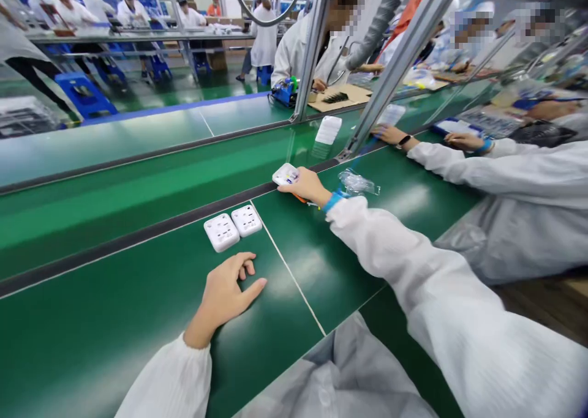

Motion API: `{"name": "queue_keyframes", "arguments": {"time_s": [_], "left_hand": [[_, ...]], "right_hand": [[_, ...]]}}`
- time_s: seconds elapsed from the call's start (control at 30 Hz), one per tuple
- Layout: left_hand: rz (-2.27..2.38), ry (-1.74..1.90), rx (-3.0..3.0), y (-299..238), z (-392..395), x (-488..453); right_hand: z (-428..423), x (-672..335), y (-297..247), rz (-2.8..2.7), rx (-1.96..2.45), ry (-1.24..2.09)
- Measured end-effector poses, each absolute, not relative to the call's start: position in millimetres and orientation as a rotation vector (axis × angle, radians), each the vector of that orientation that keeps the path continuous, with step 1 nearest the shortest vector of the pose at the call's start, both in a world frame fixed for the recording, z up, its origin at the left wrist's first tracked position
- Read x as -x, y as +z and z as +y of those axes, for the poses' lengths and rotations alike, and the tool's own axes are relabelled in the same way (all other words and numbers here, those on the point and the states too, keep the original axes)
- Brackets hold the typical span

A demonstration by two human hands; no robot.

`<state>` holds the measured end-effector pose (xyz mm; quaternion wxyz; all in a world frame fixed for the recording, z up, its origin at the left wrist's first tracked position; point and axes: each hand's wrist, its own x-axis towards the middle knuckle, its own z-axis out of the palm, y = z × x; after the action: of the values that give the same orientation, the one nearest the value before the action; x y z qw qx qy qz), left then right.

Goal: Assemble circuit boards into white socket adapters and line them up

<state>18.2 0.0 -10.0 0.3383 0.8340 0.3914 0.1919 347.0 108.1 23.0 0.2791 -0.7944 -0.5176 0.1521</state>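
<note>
R hand [305,186] on white unit [285,174], next to dark rail [138,239] between 2 green belts. Fingers curve over unit, holding it; grip narrow. Orange item [301,199] pokes out under R palm, type unclear. Blue wrist strap [332,201] on R wrist. Clear plastic bag [357,182] lies just beside R hand on belt [92,320].

L hand [225,294] flat on belt, open, holding nothing; thumb out, fingers loosely curled. 2 white sockets [247,220] sit side by side, touching each other, near L fingertips but apart from them.

Co-worker on R: 2 hands [390,134] at belt edge, black watch on 1 wrist. Both sleeves white. Across belts, another person works at cardboard sheet [337,98] beside blue tool [285,92], w/ metal frame between.
</note>
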Motion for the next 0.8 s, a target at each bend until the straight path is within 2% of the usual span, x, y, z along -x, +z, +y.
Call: {"name": "queue_keyframes", "arguments": {"time_s": [0.23,0.4,0.8], "left_hand": [[1.016,0.511,-2.112,-14,3,-13],[1.038,0.535,-2.143,-16,3,-12],[0.984,0.59,-2.337,-17,1,-12]], "right_hand": [[212,-274,6,-1.268,2.033,0.346],[207,-248,-18,-1.666,1.824,0.163],[197,-257,-12,-1.822,1.726,0.222]]}}
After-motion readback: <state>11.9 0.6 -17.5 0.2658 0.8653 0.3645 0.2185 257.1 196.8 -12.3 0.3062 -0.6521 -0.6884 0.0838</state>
